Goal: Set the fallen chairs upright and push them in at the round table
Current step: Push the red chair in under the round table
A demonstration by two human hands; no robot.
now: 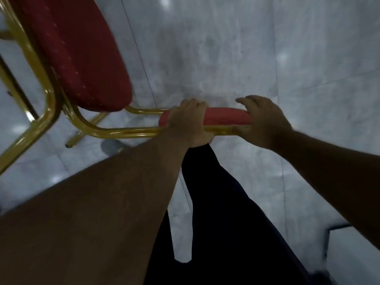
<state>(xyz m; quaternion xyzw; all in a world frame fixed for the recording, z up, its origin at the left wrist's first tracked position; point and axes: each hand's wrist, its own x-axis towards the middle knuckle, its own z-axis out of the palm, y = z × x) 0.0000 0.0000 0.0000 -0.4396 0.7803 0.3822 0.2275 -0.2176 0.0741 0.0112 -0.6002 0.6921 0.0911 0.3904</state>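
A chair with a red dotted seat (78, 58) and a gold metal frame (115, 131) fills the upper left, tilted with its legs off to the left. Its red padded backrest (224, 117) points toward me at centre frame. My left hand (188, 122) is wrapped around the left end of the backrest and the gold rail under it. My right hand (261, 120) grips the right end, fingers curled over the top edge. The round table is not in view.
Pale grey marble floor tiles (246, 48) spread around the chair. My dark trousered legs (222, 212) stand directly below the backrest. A dark-edged white object (353, 254) shows at the lower right corner.
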